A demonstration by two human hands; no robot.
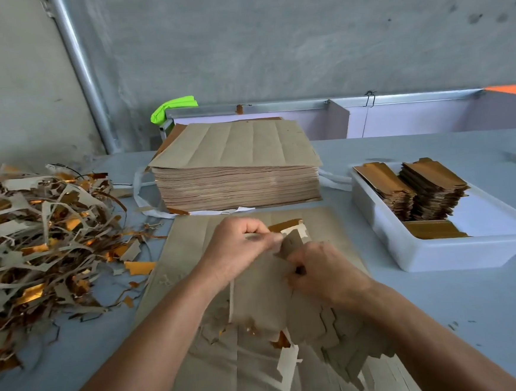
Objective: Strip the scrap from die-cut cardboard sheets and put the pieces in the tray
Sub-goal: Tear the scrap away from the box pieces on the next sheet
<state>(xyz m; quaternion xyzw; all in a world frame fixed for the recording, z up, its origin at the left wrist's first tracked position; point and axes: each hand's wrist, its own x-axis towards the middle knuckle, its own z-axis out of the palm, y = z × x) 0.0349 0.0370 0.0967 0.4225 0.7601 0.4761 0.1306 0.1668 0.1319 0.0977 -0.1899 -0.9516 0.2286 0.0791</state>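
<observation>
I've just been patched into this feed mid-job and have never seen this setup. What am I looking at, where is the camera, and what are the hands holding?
There is no machine here: a person works with two bare hands, and the single picture comes from a camera worn on their head, looking forward and down.

On the grey table lies a die-cut cardboard sheet, brown side up and partly torn apart. The left hand pinches a strip of scrap at its far end, while the right hand grips a cut piece being pulled free.

Behind them sits a tall stack of unprocessed sheets. To the left is a heap of stripped scrap, grey and gold. To the right, a white tray holds finished pieces in stacks, gold side up.
</observation>
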